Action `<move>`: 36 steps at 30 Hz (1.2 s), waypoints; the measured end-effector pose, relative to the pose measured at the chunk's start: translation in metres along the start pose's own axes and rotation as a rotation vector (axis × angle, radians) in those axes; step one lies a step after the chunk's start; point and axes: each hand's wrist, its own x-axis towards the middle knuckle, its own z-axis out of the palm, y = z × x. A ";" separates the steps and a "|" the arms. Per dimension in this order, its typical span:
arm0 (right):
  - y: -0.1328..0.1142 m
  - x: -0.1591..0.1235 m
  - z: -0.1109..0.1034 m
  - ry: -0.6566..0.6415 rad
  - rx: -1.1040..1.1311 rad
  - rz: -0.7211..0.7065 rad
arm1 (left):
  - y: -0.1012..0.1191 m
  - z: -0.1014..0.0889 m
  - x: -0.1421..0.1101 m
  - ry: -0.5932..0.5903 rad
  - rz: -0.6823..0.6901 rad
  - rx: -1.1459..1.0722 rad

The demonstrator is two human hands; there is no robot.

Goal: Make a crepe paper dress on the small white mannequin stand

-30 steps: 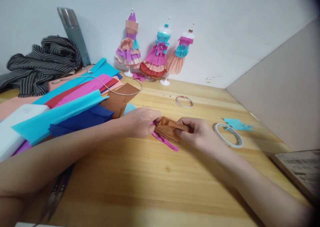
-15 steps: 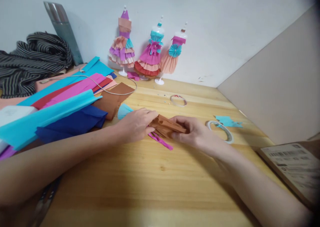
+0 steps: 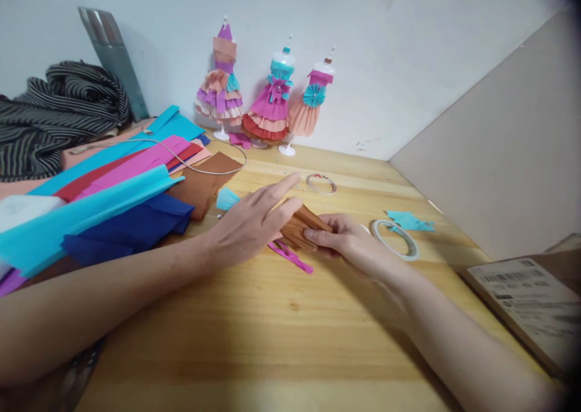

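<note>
Nearest, we log a box point(image 3: 521, 306) well right of our right hand point(image 3: 342, 236). A magenta strip point(image 3: 293, 259) lies just on our side of the brown paper point(image 3: 299, 225). That paper, pleated, sits between the hands: right thumb and fingers pinch it; our left hand point(image 3: 252, 218) is spread at its left end, contact unclear. Right of the right hand: tape roll point(image 3: 411, 253), then cyan scrap point(image 3: 411, 221). Beyond both hands: thin ring point(image 3: 323, 193), then three dressed stands point(image 3: 275, 104).
</note>
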 end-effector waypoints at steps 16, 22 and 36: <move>0.006 -0.012 -0.018 0.262 -0.320 -0.157 | 0.000 0.011 -0.005 -0.063 0.003 0.043; 0.007 -0.027 0.005 0.447 -0.809 -0.737 | 0.006 0.009 -0.001 -0.066 -0.104 -0.056; 0.023 -0.012 0.019 0.531 -1.029 -0.837 | 0.003 0.013 -0.004 -0.055 -0.101 -0.072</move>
